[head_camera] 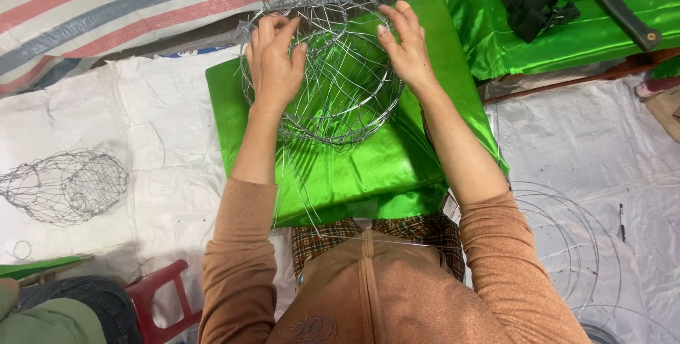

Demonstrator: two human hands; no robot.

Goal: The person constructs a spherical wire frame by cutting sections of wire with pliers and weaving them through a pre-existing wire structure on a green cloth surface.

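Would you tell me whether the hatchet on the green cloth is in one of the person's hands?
No, the hatchet lies untouched at the upper right, while the left hand and right hand both grip the wire basket frame.

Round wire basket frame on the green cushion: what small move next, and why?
Probably bend one loose strand into the round wire basket frame. Both the left hand and right hand grip its rim, and unwoven wire ends trail over the green satin cushion.

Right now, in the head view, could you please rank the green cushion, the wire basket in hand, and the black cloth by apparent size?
1. Green cushion
2. Wire basket
3. Black cloth, though it lies farther from the camera.
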